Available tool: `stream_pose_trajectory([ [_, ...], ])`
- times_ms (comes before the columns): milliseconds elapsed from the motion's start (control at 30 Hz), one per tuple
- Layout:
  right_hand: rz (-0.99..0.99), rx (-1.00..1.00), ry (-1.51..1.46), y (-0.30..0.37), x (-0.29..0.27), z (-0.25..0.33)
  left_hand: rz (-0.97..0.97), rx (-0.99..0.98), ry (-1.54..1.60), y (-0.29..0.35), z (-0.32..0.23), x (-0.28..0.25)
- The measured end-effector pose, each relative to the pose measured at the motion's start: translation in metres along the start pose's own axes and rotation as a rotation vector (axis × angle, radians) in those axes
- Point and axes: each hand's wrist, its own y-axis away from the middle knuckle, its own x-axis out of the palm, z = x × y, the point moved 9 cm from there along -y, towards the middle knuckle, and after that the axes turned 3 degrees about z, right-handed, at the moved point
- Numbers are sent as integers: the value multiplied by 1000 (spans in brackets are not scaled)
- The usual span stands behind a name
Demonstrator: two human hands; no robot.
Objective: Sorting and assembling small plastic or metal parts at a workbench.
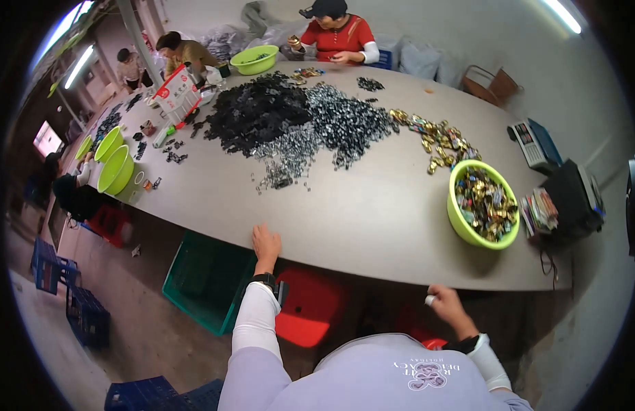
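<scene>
Head view: your left hand [266, 243] lies flat and empty on the near edge of the counter [372, 212]. Your right hand [446, 305] hangs just below that edge, pinched on a small white piece [430, 300]. The green bowl of gold-wrapped pieces [483, 204] sits ahead and to the right, nearer your right hand.

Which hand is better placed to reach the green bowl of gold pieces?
Probably the right hand: it is at the table edge on the green bowl's side; the left hand rests farther away.
</scene>
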Motion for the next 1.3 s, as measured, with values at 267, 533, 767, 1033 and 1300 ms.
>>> stream_pose_trajectory([
  [267, 38, -422, 431, -82, 51, 28, 373, -250, -298, 25, 9, 37],
  [533, 108, -570, 466, -115, 69, 55, 442, -246, -302, 16, 2, 31],
  [767, 59, -500, 397, -142, 79, 66, 472, -107, -289, -41, 20, 21],
  [1033, 16, -215, 467, -188, 131, 67, 328, 166, -265, -136, 46, 42],
  [1300, -40, -191, 536, -181, 129, 67, 375, 232, -357, -135, 40, 40],
])
